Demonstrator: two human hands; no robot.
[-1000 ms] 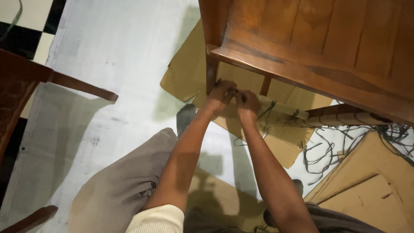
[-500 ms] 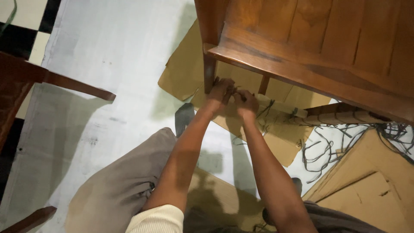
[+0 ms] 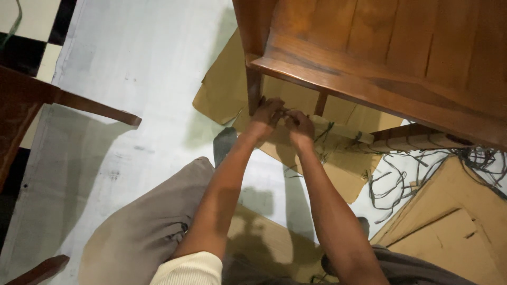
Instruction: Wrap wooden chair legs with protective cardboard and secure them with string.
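Floor (image 3: 158, 68) is pale grey-white sheet or painted surface, scuffed, with a few dark marks. Black-and-white checker tile (image 3: 31, 37) shows at top left edge.

Flattened cardboard sheets (image 3: 343, 169) lie on the floor under the wooden furniture piece (image 3: 380, 47), more cardboard (image 3: 454, 232) at lower right. The furniture is brown, panelled, varnished, filling the top right; one leg (image 3: 254, 89) comes down onto the cardboard.

Left hand (image 3: 265, 115) and right hand (image 3: 299, 125) are close together just beside that leg, below the bottom rail (image 3: 369, 87). Both have fingers curled in tight on a thin dark strand (image 3: 285, 112) between them. Fingertips nearly touching; grip detail too small to tell beyond that.

A loose tangle of dark strips (image 3: 401, 174) is spread over the cardboard and floor to the right of the hands, running up to a round wooden rail (image 3: 417, 140) lying near the floor.

Person's knee in grey-brown trousers (image 3: 142, 227) is at bottom centre-left. Dark wooden frame parts (image 3: 47, 100) cross the left edge, casting a broad shadow on the floor.
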